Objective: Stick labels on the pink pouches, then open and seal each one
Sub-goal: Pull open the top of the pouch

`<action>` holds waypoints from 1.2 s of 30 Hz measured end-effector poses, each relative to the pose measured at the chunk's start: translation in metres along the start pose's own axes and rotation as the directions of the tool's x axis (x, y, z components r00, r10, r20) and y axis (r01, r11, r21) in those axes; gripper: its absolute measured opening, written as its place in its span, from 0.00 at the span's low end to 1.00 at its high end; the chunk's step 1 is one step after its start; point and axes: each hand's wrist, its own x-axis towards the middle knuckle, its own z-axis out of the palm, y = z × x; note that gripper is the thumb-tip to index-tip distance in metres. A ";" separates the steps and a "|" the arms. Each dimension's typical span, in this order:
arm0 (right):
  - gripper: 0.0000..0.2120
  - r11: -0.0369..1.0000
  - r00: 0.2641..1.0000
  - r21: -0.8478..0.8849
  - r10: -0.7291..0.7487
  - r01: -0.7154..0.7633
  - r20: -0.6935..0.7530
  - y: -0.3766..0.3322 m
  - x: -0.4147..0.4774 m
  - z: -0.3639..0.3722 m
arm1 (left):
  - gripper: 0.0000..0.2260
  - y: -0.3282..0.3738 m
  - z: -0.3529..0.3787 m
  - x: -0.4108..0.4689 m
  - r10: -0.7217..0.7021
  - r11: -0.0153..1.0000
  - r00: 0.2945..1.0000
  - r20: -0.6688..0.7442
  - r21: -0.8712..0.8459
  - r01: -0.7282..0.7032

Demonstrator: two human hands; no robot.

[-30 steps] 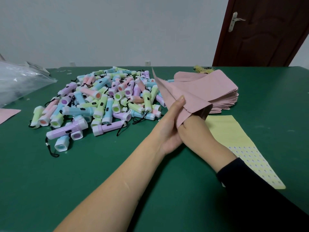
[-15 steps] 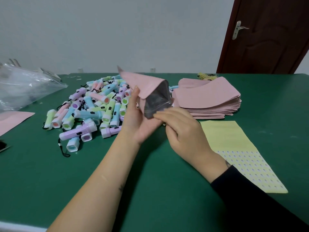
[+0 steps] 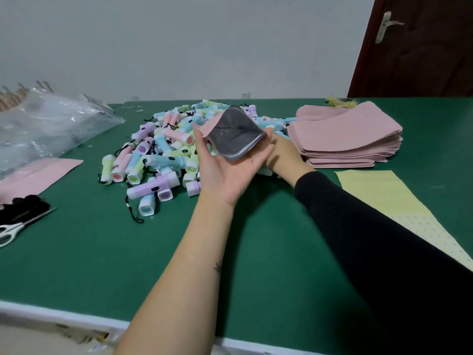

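The bench [image 3: 76, 252] is deep green with a white front edge. The open pouch [image 3: 235, 135] is dusty pink outside and silver-grey inside. The stack of pouches [image 3: 345, 134] is the same plain pink, as is the 1 flat pouch [image 3: 41, 175] at far left. The label sheet [image 3: 378, 198] is pale yellow, its near part patterned with rows of small white dots. The torches [image 3: 163, 155] come in 4 pastels: sky blue, pink, lime green and lilac, with white ends and black cords. The scissors [image 3: 12, 231] have white handles. The sleeve [image 3: 371, 239] is black. The door [image 3: 422, 47] is dark red-brown with a silver handle [image 3: 383, 26]. The wall [image 3: 179, 47] is pale grey.
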 end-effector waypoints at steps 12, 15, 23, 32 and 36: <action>0.35 0.509 0.926 0.852 0.366 -0.117 -0.091 0.016 -0.028 -0.042 | 0.41 -0.006 0.011 -0.002 -0.072 0.997 0.997 0.013 0.015 0.072; 0.35 0.347 0.900 0.928 0.349 0.136 -0.262 0.025 -0.061 -0.073 | 0.40 -0.016 0.014 0.000 -0.095 0.992 0.995 -0.020 0.080 0.097; 0.21 0.613 0.626 0.507 0.026 0.606 -0.780 0.007 -0.121 -0.098 | 0.37 -0.061 0.028 0.012 -0.089 0.979 0.989 -0.114 0.171 0.108; 0.13 0.929 0.551 -0.052 -0.262 0.367 -0.792 0.026 -0.118 -0.074 | 0.33 -0.092 0.036 0.015 -0.229 0.972 0.973 -0.010 -0.065 0.228; 0.04 0.934 0.578 -0.146 -0.320 0.326 -0.751 0.030 -0.116 -0.074 | 0.35 -0.091 0.037 0.014 -0.308 0.925 0.945 0.107 -0.199 0.324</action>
